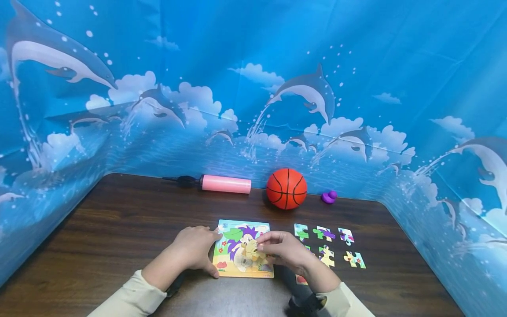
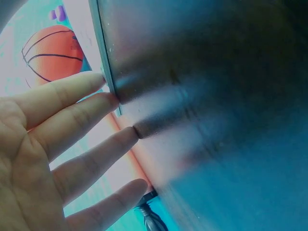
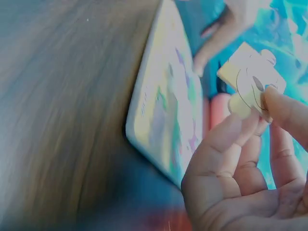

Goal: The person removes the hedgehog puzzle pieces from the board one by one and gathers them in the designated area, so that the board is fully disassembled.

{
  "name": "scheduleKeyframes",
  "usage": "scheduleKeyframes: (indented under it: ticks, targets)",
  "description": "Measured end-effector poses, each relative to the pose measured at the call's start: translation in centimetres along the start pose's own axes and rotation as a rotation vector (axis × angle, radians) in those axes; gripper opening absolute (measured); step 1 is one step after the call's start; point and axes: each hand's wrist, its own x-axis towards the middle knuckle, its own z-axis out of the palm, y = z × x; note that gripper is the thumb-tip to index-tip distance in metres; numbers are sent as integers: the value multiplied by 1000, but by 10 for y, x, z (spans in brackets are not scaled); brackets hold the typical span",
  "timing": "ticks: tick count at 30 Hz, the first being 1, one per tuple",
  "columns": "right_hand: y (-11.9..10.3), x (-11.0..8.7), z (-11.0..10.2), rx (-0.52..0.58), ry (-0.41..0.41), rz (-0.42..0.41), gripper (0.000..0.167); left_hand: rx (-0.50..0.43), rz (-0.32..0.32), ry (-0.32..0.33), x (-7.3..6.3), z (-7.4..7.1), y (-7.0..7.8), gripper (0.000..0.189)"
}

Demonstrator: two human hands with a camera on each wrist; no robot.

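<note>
A jigsaw puzzle board (image 1: pixel 237 275) with a purple-spined hedgehog picture lies flat on the table. At its left side is my left hand (image 1: pixel 194 248), thumb near the lower left corner and fingers by the upper left edge. Those fingers look spread and fairly straight in the left wrist view, holding nothing. My right hand (image 1: pixel 287 251) is over the board's right half and pinches a puzzle piece (image 3: pixel 252 79) between thumb and fingers. Pale yellow with dark curved lines, the piece is held above the board and tilted in the right wrist view.
Several loose puzzle pieces (image 1: pixel 326 255) lie right of the board, some partly hidden by my right arm. Along the back of the dark wooden table (image 1: pixel 130 220) are a pink hand pump (image 1: pixel 225 184), an orange basketball (image 1: pixel 287 189) and a purple toy (image 1: pixel 328 197). A dolphin-print curtain (image 1: pixel 245 101) stands behind.
</note>
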Motion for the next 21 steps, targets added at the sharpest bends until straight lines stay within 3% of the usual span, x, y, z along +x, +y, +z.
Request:
scheduleKeyframes:
  ticks: [8,14,21]
  targets:
    - [21,-48,-62,-47,82,-9,31,-23,-11,-13,0,0,0,95]
    - [43,-85,-115,-192,113,21,34,-4,-5,-1,0,0,-3,96]
    - [58,-102,-141,-309,146,69,33,-14,-2,-7,0,2,-2,97]
